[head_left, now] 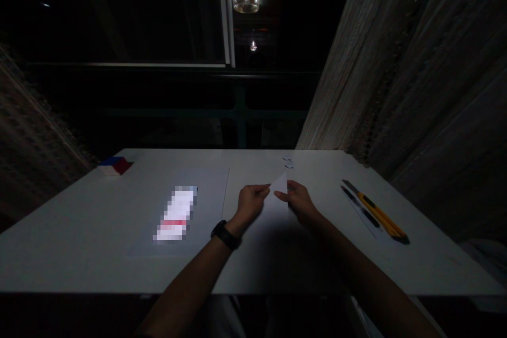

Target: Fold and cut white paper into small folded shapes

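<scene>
A piece of white paper with a pointed top corner is held up above the table between my two hands. My left hand, with a black watch on its wrist, pinches the paper's left edge between thumb and fingers. On the other side, my right hand grips the right edge, its thumb lying across the front and its fingers behind. The paper looks folded, but the dim light hides its creases. Dark shadow covers the tabletop below both hands.
A lit phone, blurred out, lies on a white sheet at left. Farther left sits a red, blue and white block. A yellow utility knife and a pen lie at right. Small scraps are near the white table's far edge.
</scene>
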The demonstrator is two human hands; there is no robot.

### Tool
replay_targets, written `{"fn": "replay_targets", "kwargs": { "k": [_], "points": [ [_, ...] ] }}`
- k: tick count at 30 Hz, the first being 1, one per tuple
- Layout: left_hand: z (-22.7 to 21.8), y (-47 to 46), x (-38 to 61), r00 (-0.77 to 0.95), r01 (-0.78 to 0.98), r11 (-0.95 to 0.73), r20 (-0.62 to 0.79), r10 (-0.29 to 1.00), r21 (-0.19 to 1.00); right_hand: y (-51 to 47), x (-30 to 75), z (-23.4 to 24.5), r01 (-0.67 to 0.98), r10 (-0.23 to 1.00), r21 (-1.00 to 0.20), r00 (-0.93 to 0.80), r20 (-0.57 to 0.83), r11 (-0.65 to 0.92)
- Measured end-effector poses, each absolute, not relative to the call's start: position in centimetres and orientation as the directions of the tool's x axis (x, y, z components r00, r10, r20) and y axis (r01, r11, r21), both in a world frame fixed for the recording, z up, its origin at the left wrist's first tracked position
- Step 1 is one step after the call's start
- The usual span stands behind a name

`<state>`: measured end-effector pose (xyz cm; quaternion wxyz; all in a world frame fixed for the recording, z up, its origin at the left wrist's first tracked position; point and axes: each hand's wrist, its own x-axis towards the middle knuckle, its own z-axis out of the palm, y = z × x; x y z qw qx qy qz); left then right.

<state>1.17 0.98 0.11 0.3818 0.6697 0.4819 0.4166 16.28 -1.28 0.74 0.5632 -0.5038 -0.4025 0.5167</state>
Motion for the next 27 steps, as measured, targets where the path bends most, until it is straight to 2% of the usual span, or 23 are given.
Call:
{"fn": "replay_targets", "kwargs": {
  "k": [4,8,17,27],
  "points": [
    [0.0,1.1,0.9,0.191,0.414,-0.238,0.172,0.967,0.878,-1.0,16.3,0.3,-0.139,0.985,-0.989,0.152,-0.077,-0.056],
    [-0.2,1.4,0.6,0.187,0.474,-0.2,0.124,0.975,0.857,-0.6,16.8,0.3,-0.093,0.964,-0.994,0.254,-0.075,-0.053],
    [-1.1,2.1,0.6,0.26,0.415,-0.172,0.064,0.963,0.894,-0.2,17.4,0.5,-0.094,0.936,-0.995,0.346,-0.062,-0.031],
    [-0.1,1.8,0.5,0.29,0.491,-0.16,0.013,0.957,0.856,0.5,18.0,-0.7,0.026,0.961,-1.0,0.275,-0.009,-0.017]
  ]
}}
